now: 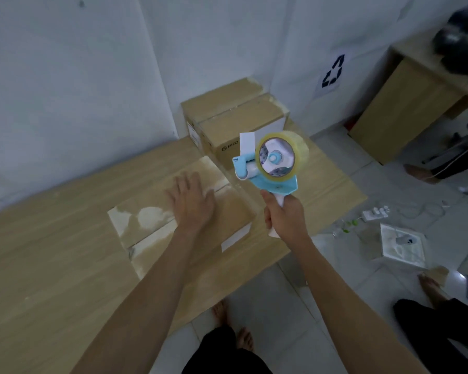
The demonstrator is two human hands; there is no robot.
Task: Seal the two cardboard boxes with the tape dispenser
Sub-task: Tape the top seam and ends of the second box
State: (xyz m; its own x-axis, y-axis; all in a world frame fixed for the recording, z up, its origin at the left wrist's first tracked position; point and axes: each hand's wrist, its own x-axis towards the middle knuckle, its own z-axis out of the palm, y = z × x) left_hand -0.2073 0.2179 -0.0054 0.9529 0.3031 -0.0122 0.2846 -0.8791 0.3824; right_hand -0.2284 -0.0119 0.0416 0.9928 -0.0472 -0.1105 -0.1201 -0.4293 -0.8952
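Observation:
A flat cardboard box [146, 228] lies on the wooden table [52, 252], flaps closed, with a seam running across its top. My left hand [191, 201] presses flat on the box top, fingers straight. My right hand [284, 214] grips the white handle of a light-blue tape dispenser [270, 166] with a clear tape roll, held in the air above the box's right end. A second cardboard box [241, 117] stands farther back against the wall, with a strip along its top seam.
The table's right edge lies just past my right hand. On the tiled floor to the right are a power strip [374, 213], a white tray [401, 245] and another person's feet [430, 287]. A wooden cabinet [405, 103] stands at the far right.

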